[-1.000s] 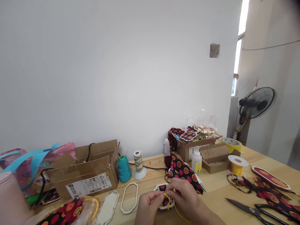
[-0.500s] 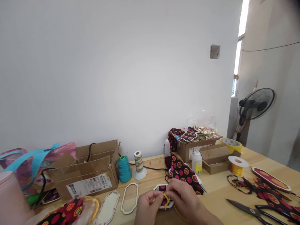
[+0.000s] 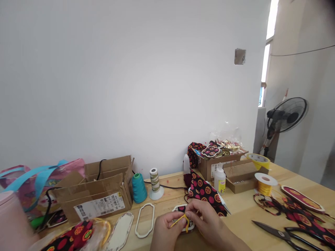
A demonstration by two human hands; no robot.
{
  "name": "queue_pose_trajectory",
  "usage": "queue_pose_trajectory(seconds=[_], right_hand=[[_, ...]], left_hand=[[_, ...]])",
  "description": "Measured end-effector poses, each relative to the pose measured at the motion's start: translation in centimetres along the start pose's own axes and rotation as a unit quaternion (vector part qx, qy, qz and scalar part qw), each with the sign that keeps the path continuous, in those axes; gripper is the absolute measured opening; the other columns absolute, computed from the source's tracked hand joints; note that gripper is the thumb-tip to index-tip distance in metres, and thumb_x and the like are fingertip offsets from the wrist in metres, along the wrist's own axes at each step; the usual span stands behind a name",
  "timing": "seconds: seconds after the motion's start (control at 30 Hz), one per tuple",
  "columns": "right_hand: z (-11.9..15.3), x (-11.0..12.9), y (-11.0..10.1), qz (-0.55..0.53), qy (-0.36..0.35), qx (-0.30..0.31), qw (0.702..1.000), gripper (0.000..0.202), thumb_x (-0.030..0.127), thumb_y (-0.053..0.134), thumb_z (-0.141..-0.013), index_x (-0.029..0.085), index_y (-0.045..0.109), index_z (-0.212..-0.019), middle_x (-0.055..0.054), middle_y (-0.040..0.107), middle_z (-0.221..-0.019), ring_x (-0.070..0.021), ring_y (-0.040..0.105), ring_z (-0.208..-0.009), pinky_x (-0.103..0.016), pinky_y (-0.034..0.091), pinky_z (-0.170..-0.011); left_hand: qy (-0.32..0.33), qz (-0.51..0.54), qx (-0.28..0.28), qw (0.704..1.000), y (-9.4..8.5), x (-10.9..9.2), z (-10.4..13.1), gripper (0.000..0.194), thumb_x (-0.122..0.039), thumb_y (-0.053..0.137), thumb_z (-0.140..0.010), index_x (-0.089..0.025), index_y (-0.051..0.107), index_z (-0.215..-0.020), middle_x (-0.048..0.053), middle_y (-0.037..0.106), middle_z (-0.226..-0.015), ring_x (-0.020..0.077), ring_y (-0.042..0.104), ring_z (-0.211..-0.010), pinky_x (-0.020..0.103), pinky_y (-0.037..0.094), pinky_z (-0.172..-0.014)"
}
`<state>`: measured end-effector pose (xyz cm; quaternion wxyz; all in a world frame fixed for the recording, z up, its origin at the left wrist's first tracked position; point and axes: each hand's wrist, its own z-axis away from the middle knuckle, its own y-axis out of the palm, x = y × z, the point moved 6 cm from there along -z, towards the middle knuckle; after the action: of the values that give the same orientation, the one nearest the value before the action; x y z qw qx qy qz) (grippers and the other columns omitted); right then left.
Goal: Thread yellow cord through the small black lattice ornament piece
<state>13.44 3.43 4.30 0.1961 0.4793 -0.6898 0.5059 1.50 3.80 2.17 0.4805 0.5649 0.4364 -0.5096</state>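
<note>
Yellow cord (image 3: 186, 219) is looped between my two hands at the bottom centre. My left hand (image 3: 167, 228) pinches it from the left, and a strand stretches across its fingertips. On the other side, my right hand (image 3: 205, 219) has its fingers closed on the cord near the loop. Beneath the fingers lies a small white-rimmed frame (image 3: 192, 227) with dark patterned fabric inside, partly covered by both hands. Dark fabric with red and orange rounds (image 3: 204, 190) lies just behind my right hand.
Left of my hands are an oval white frame (image 3: 144, 220), a pale plate (image 3: 120, 230), a teal thread cone (image 3: 139, 188) and an open carton (image 3: 104, 205). To the right are black scissors (image 3: 282, 234), a yellow cord spool (image 3: 265, 184) and a glue bottle (image 3: 220, 179).
The yellow cord has changed shape, from a loose loop with a hanging end to a smaller loop with a strand stretched to the left. My hands have shifted only slightly.
</note>
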Motion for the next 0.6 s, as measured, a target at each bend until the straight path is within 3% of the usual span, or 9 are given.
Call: queue_pose_trajectory(seconds=[0.3,0.6], right_hand=[[0.0,0.3,-0.9,0.048,-0.007,-0.034,0.998,0.014,0.022,0.046,-0.078,0.018,0.056,-0.067,0.002,0.056,-0.063,-0.0113,0.049,-0.058,-0.02,0.032,-0.053],[0.4,1.1,-0.3,0.06,-0.07,-0.003,0.996,0.013,0.018,0.048,-0.077,0.018,0.056,-0.067,0.001,0.055,-0.065,-0.0109,0.049,-0.062,-0.02,0.031,-0.055]], left_hand=[[0.016,-0.005,0.026,1.0,0.4,-0.5,0.2,0.032,-0.04,0.063,-0.058,-0.014,0.07,-0.076,0.005,0.071,-0.063,0.0232,0.061,-0.07,0.031,0.045,-0.067],[0.007,-0.058,-0.005,0.998,-0.2,-1.1,0.2,0.021,-0.028,0.059,-0.061,-0.01,0.07,-0.061,0.001,0.063,-0.049,0.0158,0.053,-0.055,0.023,0.04,-0.053]])
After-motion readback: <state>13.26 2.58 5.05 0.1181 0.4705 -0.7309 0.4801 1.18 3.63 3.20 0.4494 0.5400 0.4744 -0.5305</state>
